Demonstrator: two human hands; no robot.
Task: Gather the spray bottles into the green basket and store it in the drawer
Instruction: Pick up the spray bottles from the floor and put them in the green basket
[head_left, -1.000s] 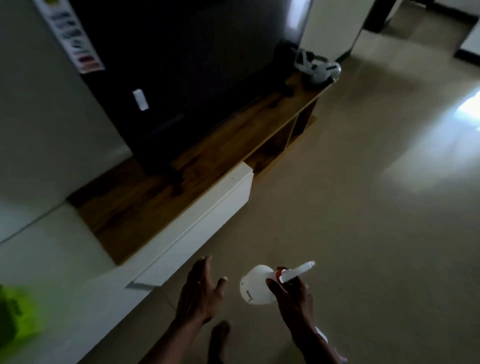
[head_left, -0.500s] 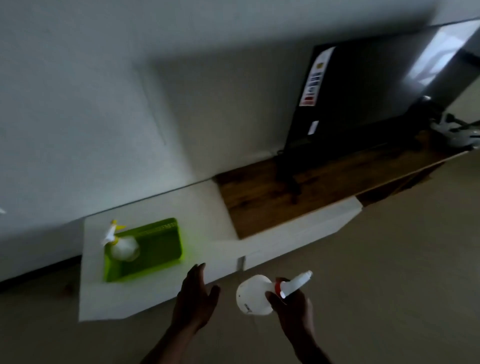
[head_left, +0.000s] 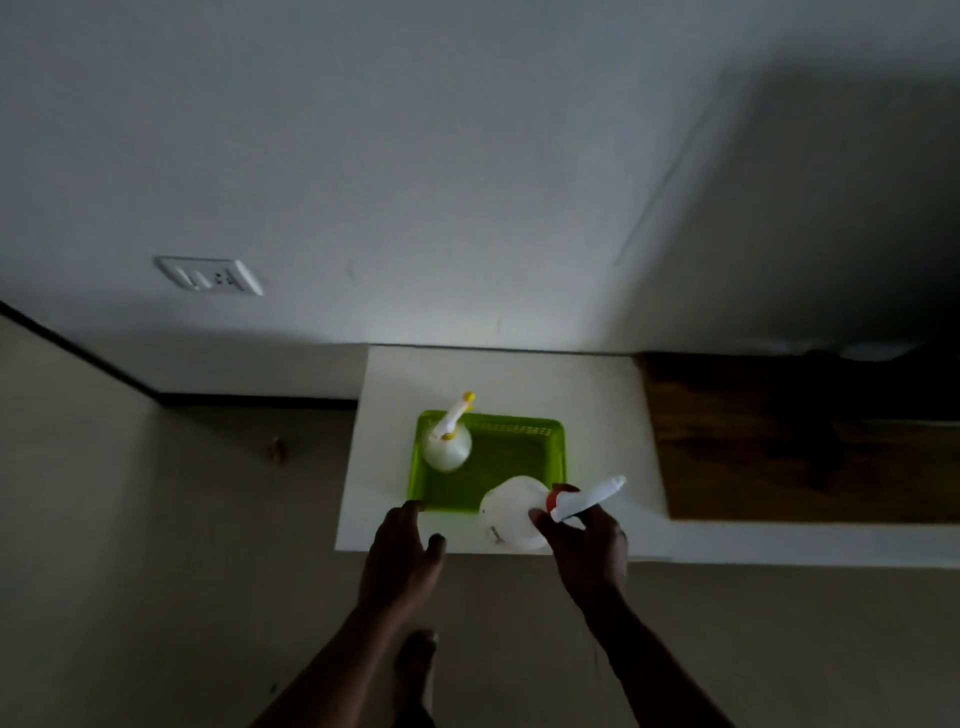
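Holding the red-collared bottle (head_left: 511, 519) by its neck in my right hand (head_left: 589, 551) above the basket's (head_left: 519, 457) near rim, left hand (head_left: 402, 561) spread empty alongside, I judged it best lowered upright beside the yellow-tipped bottle (head_left: 447, 441) inside.

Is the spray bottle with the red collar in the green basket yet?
Not yet. The right hand holds the red-collared bottle at the green basket's near right corner; only the yellow-nozzled bottle stands inside.
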